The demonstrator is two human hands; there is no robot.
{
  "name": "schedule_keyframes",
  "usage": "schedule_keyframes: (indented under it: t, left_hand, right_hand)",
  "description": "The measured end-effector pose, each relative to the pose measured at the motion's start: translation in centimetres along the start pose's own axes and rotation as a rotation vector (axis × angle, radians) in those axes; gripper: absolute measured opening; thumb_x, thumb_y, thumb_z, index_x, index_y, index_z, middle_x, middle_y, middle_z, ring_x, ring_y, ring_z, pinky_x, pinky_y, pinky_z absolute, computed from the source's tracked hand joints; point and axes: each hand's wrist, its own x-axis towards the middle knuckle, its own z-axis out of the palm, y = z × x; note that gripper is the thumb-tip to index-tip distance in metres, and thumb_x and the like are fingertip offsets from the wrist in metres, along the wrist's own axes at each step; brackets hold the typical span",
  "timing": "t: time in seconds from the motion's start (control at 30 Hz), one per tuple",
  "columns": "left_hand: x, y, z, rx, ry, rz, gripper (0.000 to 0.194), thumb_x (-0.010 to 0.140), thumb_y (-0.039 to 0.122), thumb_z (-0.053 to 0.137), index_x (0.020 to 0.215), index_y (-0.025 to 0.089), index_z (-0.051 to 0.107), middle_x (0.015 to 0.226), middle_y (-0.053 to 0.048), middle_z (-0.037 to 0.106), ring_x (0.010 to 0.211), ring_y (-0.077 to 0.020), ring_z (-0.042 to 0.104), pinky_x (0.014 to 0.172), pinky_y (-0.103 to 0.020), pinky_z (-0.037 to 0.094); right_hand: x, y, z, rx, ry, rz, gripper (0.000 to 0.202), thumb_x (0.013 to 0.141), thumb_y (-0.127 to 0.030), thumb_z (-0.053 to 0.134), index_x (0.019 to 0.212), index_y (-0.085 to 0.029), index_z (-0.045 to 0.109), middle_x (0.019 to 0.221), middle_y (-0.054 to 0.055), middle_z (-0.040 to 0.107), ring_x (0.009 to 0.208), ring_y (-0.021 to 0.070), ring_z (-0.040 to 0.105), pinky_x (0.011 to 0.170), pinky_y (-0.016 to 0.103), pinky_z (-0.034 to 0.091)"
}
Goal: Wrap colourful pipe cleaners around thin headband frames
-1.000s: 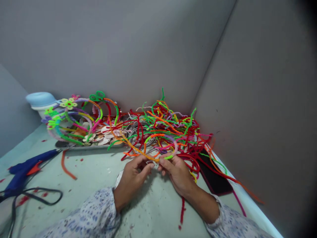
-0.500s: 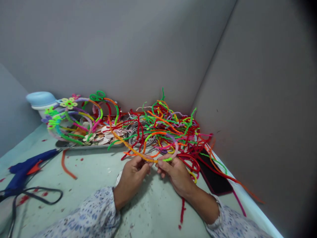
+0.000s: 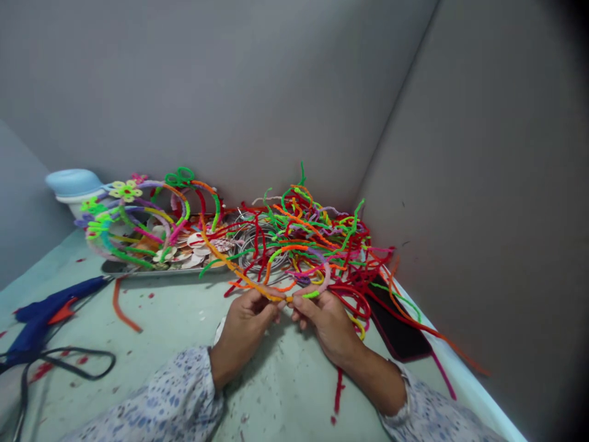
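My left hand [image 3: 246, 325] is closed in a pinch on a long orange pipe cleaner [image 3: 230, 265], whose free end rises up and to the left. The thumb and fingers of my right hand [image 3: 329, 322] are closed on a multicoloured pipe-cleaner hoop [image 3: 327, 276]. Orange, purple, pink and lime stretches run round that hoop. Between my fingertips, which nearly meet, a short orange stretch shows at the hoop's near side. My fingers hide how the orange piece joins it.
Behind my hands lies a heap of loose pipe cleaners [image 3: 317, 227] and a wire coil [image 3: 248, 236]. Finished hoops with flowers [image 3: 126, 191] stand over a metal tray [image 3: 156, 272]. A blue glue gun [image 3: 37, 325] lies left, a black phone [image 3: 400, 334] right, a blue-lidded container [image 3: 76, 184] back left.
Hardly anything differs. The fingertips and the orange stretch between them have shifted very slightly; both hands keep their grip.
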Motion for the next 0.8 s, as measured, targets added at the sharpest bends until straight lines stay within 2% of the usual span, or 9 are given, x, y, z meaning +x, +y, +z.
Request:
schedule_keyframes:
  t: [0.27, 0.53, 0.6, 0.7, 0.8]
  left_hand:
    - [-0.4, -1.0, -0.4, 0.035, 0.015, 0.096, 0.010, 0.078, 0.013, 0.056, 0.081, 0.019, 0.063, 0.081, -0.001, 0.063, 0.063, -0.0114, 0.057, 0.059, -0.024, 0.047]
    - [-0.5, -0.8, -0.7, 0.163, 0.021, 0.244, 0.019, 0.075, 0.004, 0.055, 0.078, 0.021, 0.064, 0.082, -0.001, 0.064, 0.083, -0.0156, 0.060, 0.077, -0.028, 0.046]
    - [-0.5, -0.7, -0.7, 0.164, 0.011, 0.219, 0.016, 0.076, 0.007, 0.055, 0.080, 0.020, 0.064, 0.083, -0.002, 0.064, 0.081, -0.0153, 0.059, 0.074, -0.027, 0.046]
    - [-0.6, -0.3, -0.5, 0.124, 0.006, 0.093, 0.009, 0.079, 0.016, 0.057, 0.087, 0.018, 0.061, 0.080, -0.002, 0.063, 0.069, -0.0130, 0.058, 0.063, -0.025, 0.047]
    - [-0.6, 0.3, -0.1, 0.024, 0.018, -0.023, 0.028, 0.077, 0.023, 0.062, 0.103, 0.019, 0.052, 0.074, 0.001, 0.061, 0.061, -0.0109, 0.056, 0.058, -0.022, 0.046]
  right_hand:
    - [-0.1, -0.2, 0.2, 0.052, -0.017, 0.014, 0.018, 0.073, -0.033, 0.068, 0.074, -0.016, 0.065, 0.068, 0.001, 0.063, 0.055, 0.0103, 0.056, 0.044, 0.019, 0.039]
    - [-0.2, -0.2, 0.2, 0.066, -0.029, 0.009, 0.017, 0.073, -0.032, 0.068, 0.072, -0.015, 0.064, 0.066, 0.001, 0.063, 0.054, 0.0101, 0.056, 0.044, 0.019, 0.039]
    - [-0.3, -0.2, 0.3, 0.065, -0.028, -0.004, 0.016, 0.074, -0.031, 0.068, 0.074, -0.016, 0.064, 0.064, 0.001, 0.063, 0.055, 0.0107, 0.056, 0.046, 0.020, 0.040]
    - [-0.3, -0.1, 0.2, 0.060, -0.005, -0.058, 0.013, 0.073, -0.029, 0.068, 0.078, -0.017, 0.063, 0.065, 0.000, 0.064, 0.059, 0.0123, 0.057, 0.051, 0.022, 0.043]
    - [-0.2, 0.2, 0.1, 0.052, 0.040, -0.109, 0.012, 0.073, -0.026, 0.069, 0.079, -0.018, 0.064, 0.066, 0.000, 0.064, 0.060, 0.0123, 0.057, 0.053, 0.023, 0.045]
